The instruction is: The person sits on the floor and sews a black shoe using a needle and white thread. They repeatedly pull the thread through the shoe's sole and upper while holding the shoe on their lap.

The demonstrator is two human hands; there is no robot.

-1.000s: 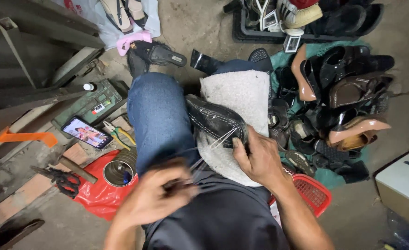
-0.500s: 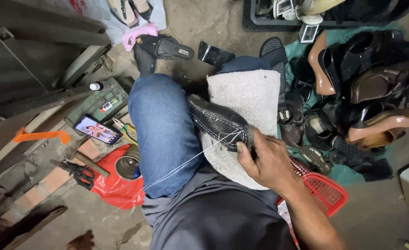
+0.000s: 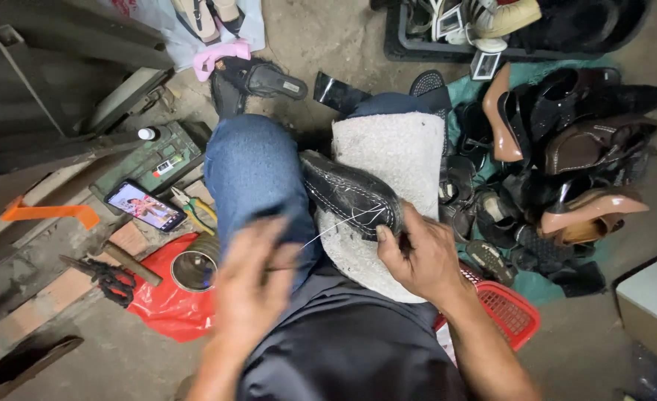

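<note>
A black shoe [image 3: 347, 194] with white stitching along its edge lies sole-side up on a grey cloth [image 3: 391, 152] spread over my lap. My right hand [image 3: 417, 252] grips the shoe's near end and holds it down. A white thread [image 3: 336, 226] runs from the shoe's seam towards my left hand [image 3: 250, 297], which is blurred with motion above my left thigh, its fingers pinched on the thread. Whether it also holds a needle or awl I cannot tell.
A pile of shoes [image 3: 566, 163] lies on a green sheet to the right, by a red basket [image 3: 510, 312]. To the left are a lit phone [image 3: 146, 206], a green box [image 3: 157, 156], a tin [image 3: 194, 261] on red plastic, and scissors [image 3: 105, 276].
My left hand pulled the thread out to the lower left, leaving view half a second ago, and is now back above my left thigh. The right hand stayed on the shoe.
</note>
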